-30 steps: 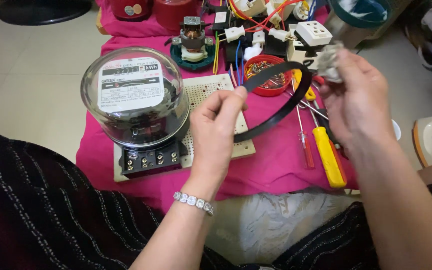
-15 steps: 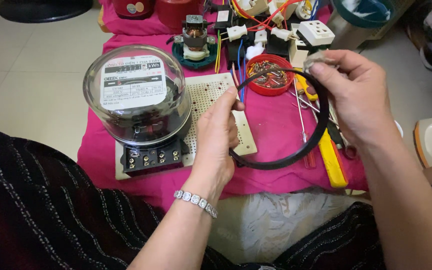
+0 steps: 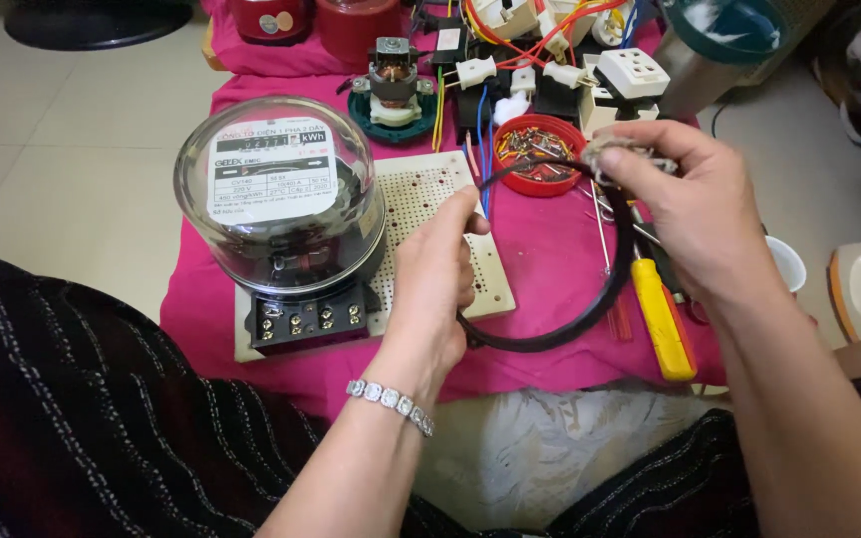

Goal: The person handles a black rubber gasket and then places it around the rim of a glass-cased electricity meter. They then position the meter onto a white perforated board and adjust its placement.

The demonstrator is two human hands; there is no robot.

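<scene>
My left hand [image 3: 436,274] grips one end of a black flat cable [image 3: 590,304] that curves in a loop over the pink cloth [image 3: 550,254]. My right hand [image 3: 690,214] pinches the cable's other end, where frayed bare strands [image 3: 622,152] stick out between the fingertips. A bracelet sits on my left wrist. Just left of my left hand stands an electricity meter with a clear glass dome [image 3: 276,199], mounted on a cream perforated board [image 3: 429,214].
A yellow-handled screwdriver [image 3: 662,319] and a thin red one lie under my right hand. Behind are a red bowl of wire bits [image 3: 540,149], a small motor [image 3: 393,80], white plugs and sockets [image 3: 633,72], coloured wires and a white cup [image 3: 784,264].
The cable has swung from a raised arc down into a loop hanging toward me. My right hand moved left and closer to the left hand, still pinching the frayed end.
</scene>
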